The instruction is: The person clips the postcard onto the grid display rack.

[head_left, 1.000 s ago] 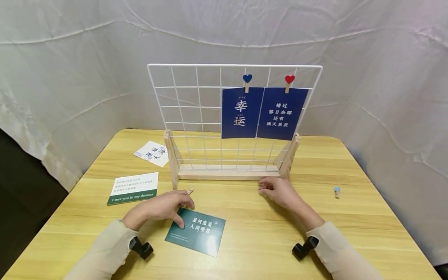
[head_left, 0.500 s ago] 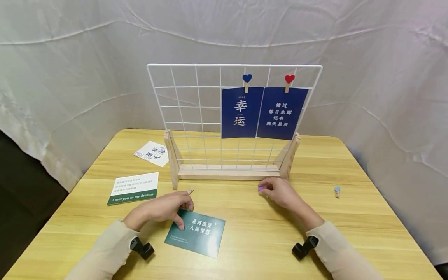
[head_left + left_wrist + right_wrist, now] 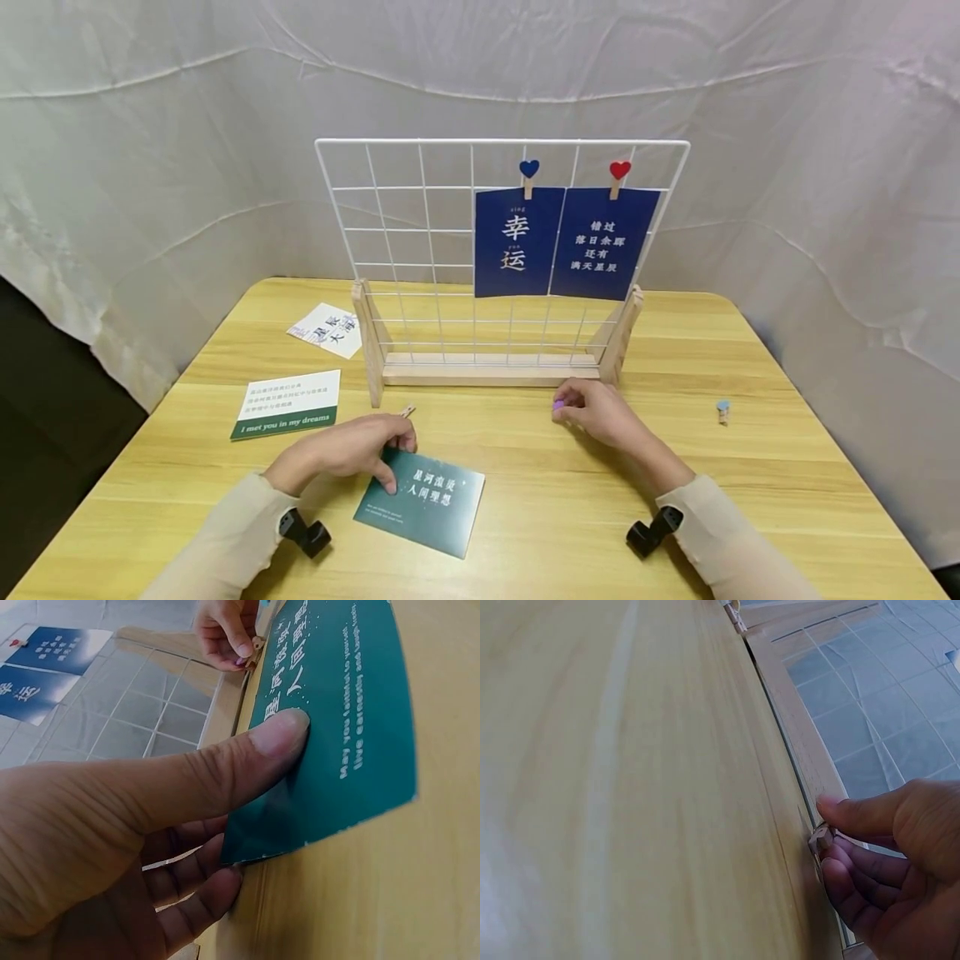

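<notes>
Pale cloth (image 3: 480, 50) backs our table (image 3: 555, 508). From the head, our left hand (image 3: 356, 443) pinches the green card (image 3: 426, 507), well in from the table's left edge. Left wrist: our thumb (image 3: 214, 774) lies on top. Right wrist: our right hand (image 3: 924, 870) pinches a clip (image 3: 822, 838) beside the rack (image 3: 799, 720).

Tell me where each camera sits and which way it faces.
Head: worn on the head, facing forward and down at the wire grid; left hand, right hand and sleeves show.
Left wrist: worn there, facing the green card; left hand up close, right hand beyond.
Right wrist: worn there, facing the small clip and tabletop; right hand shows.
Head and left wrist share the green card.
</notes>
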### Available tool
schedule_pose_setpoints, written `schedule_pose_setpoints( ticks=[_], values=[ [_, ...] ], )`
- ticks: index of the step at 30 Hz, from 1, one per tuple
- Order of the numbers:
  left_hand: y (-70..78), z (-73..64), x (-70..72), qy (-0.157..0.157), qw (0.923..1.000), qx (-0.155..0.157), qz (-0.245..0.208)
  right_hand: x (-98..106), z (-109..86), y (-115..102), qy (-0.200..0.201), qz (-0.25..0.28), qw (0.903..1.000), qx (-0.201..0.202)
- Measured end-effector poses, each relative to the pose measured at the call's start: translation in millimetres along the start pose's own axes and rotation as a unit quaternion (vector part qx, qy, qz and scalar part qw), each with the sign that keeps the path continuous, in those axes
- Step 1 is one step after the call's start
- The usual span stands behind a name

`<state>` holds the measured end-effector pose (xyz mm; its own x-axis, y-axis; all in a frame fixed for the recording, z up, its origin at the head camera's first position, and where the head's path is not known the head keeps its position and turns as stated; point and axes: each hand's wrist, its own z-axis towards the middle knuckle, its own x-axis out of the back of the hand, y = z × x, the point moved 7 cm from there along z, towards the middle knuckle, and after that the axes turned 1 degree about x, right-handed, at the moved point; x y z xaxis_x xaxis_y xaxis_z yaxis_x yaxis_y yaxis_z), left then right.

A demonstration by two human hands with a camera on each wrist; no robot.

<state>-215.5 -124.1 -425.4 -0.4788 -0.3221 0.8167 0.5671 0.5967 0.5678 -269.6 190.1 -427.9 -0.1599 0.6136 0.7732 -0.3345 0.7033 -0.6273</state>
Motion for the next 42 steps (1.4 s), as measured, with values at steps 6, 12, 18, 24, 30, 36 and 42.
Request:
schedule_pose_setpoints(
  ticks=[6,12,18,24,30,36,42],
  values=[
    [1.8,-0.5,2.6,0.007,0.9998,-0.018,-0.003,0,0.0,-2,0.0,0.005,1.0,0.001],
    [1.1,-1.9,6.0,0.013,0.9997,-0.018,-0.011,0,-0.3,-3,-0.005,0.022,0.9997,0.004],
    [-1.0,-2.9,10.3,0.02,0.9995,-0.001,-0.025,-1,-0.1,-2,0.0,0.02,0.9998,0.0],
    [1.9,-4.9,17.7,0.035,0.9991,-0.008,-0.025,0,-0.3,-4,-0.001,0.026,0.9997,-0.001],
    [2.9,-6.0,22.3,0.041,0.9987,-0.017,-0.025,-1,-0.3,-5,-0.002,0.026,0.9997,0.0],
    [4.4,-6.7,25.8,0.052,0.9983,-0.017,-0.022,0,-0.6,-9,-0.002,0.034,0.9994,-0.007],
    [6.7,-8.2,31.8,0.063,0.9973,-0.014,-0.036,5,-1.6,-15,-0.002,0.037,0.9993,0.003]
  ],
)
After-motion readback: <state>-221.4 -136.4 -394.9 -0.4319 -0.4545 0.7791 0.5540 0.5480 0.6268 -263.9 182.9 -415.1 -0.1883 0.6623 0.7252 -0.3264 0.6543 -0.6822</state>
